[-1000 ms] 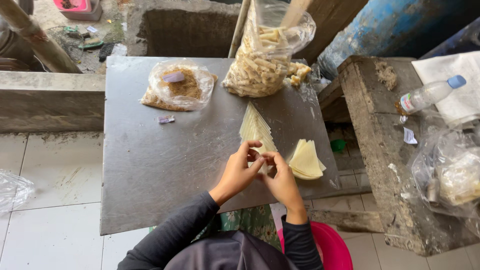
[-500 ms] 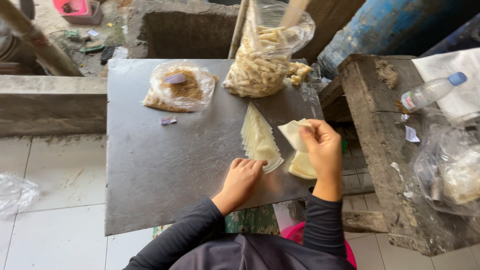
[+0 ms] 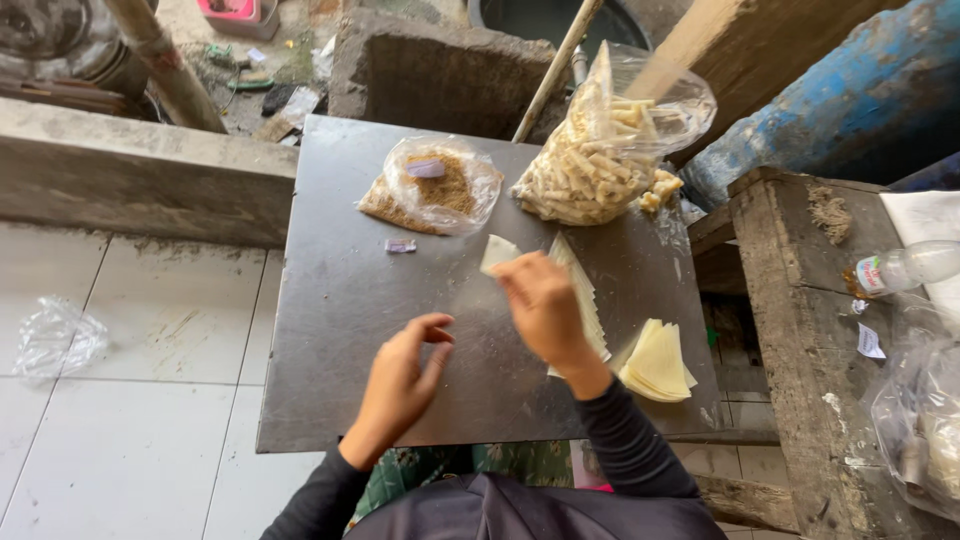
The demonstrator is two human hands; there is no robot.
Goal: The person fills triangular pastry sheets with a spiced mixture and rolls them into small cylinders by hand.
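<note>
The right hand [image 3: 542, 305] is holding one thin pale wrapper sheet [image 3: 497, 252] above the middle of the grey metal counter [image 3: 330, 300]; its grip is pinching the sheet's lower edge between thumb and fingers, and the sheet's corner is sticking up past the fingertips toward the far side. Half a second ago this hand was lifting a sheet over the small stack on the right; it is now sitting further left, over the fanned pile. The left hand [image 3: 402, 375] is hovering just above the counter, holding nothing, fingers curled and thumb apart, grip half spread. Earlier it was lying flat on the metal beside the pile; a second ago both hands were working together at one spot.

Under the right wrist, the fanned pile of wrapper sheets [image 3: 585, 300] is lying on the counter, unchanged in place. The smaller stack of folded yellow sheets [image 3: 658, 362] is resting near the counter's right edge, well apart from the held sheet.

At the far edge, a clear bag of brown crumbly filling [image 3: 435, 190] is lying open, with a small purple scrap [image 3: 400, 245] just in front of it. Beside it, a larger clear bag of finished pale rolls [image 3: 600, 160] is leaning upright; a few rolls are lying loose at its right. A plastic bottle [image 3: 905, 268] is lying on the rough wooden bench to the right.
</note>
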